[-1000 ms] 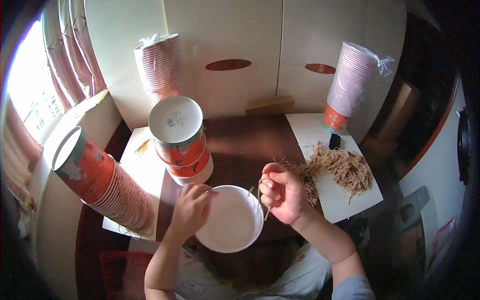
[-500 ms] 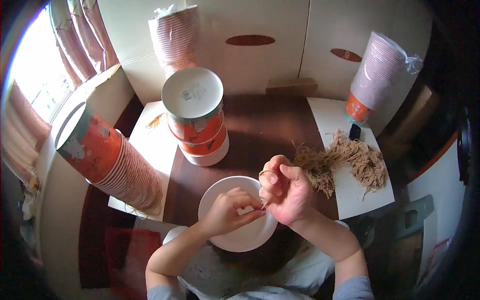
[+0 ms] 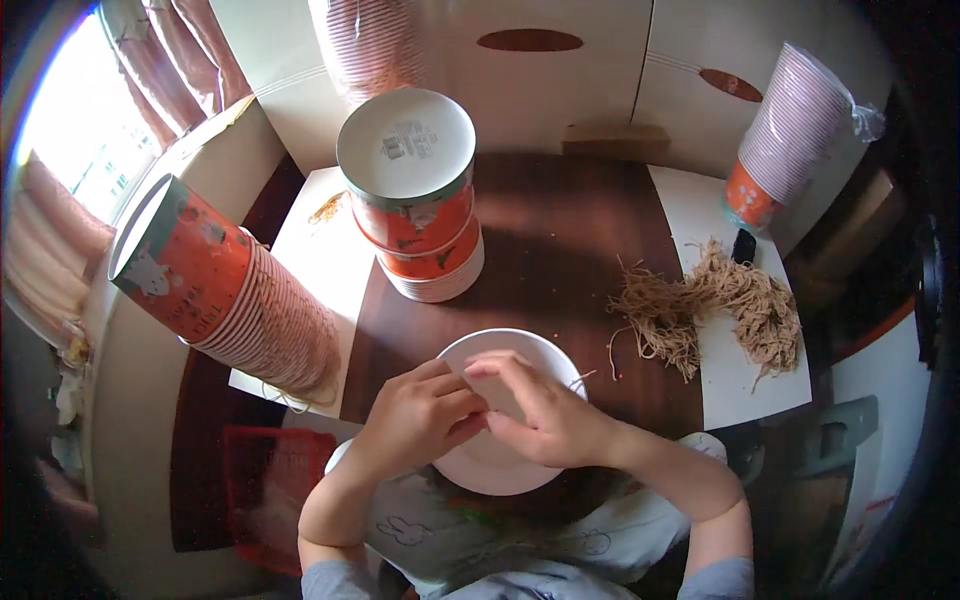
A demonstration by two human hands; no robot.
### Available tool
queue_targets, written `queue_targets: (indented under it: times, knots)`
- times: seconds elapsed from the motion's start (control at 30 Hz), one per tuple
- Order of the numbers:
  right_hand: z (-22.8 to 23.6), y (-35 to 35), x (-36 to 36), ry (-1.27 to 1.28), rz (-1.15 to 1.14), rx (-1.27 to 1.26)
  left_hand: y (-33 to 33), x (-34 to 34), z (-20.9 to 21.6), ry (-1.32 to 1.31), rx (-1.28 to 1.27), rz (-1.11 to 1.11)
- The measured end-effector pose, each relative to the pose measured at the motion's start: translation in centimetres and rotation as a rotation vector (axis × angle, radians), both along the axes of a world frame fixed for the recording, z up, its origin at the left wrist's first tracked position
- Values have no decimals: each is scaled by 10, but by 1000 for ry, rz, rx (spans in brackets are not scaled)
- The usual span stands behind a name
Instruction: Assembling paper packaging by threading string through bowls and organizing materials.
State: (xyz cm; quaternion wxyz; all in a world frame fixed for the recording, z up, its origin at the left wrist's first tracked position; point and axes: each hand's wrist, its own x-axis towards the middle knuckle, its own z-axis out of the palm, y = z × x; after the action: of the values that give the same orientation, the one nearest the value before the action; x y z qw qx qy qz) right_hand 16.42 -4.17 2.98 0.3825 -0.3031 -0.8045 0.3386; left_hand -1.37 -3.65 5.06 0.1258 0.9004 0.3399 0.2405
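Both hands over white lid, lower centre of frame.
Left hand (image 3: 418, 418) and right hand (image 3: 540, 415), fingers curled, pinch a thin tan string (image 3: 580, 378) above the white round lid (image 3: 500, 470) on the worktop (image 3: 560, 240); tan string pile (image 3: 705, 305) right.

Round white paper lid (image 3: 500, 470) lies flat, a thin string (image 3: 580, 378) crossing its rim.

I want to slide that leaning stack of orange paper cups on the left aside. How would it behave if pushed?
The leaning cup stack lies tilted on its side, so it would probably roll or curl away rather than slide straight. Being nested paper cups, it likely weighs little, and the loosely nested cups may shift or separate. Pushing near the white sheet beneath might drag that too.
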Motion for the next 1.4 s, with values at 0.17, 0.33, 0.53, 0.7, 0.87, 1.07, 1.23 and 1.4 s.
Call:
queue_targets:
  times: [0.17,0.33,0.53,0.7,0.87,1.07,1.23,1.4]
  knots:
    - [-2,1,-14,-96,69,-311,-8,-14,1,44,11,105]
    - [-2,-2,-22,-222,42,-145,-19,-29,2,66,-11,153]
    - [-13,-6,-37,-398,-38,-5,-26,-60,-12,-20,-445,437]
    - [-17,-5,-40,-490,7,-17,-28,-61,-18,130,-455,209]
    - [-16,-5,-41,-455,35,-9,-27,-59,-20,121,-436,217]
    - [-16,-5,-42,-434,36,-14,-25,-56,-18,135,-409,214]
    - [-19,-6,-43,-410,16,25,-26,-51,-17,128,-406,247]
    - [-16,-5,-42,-465,-53,18,-23,-45,-16,179,-432,317]
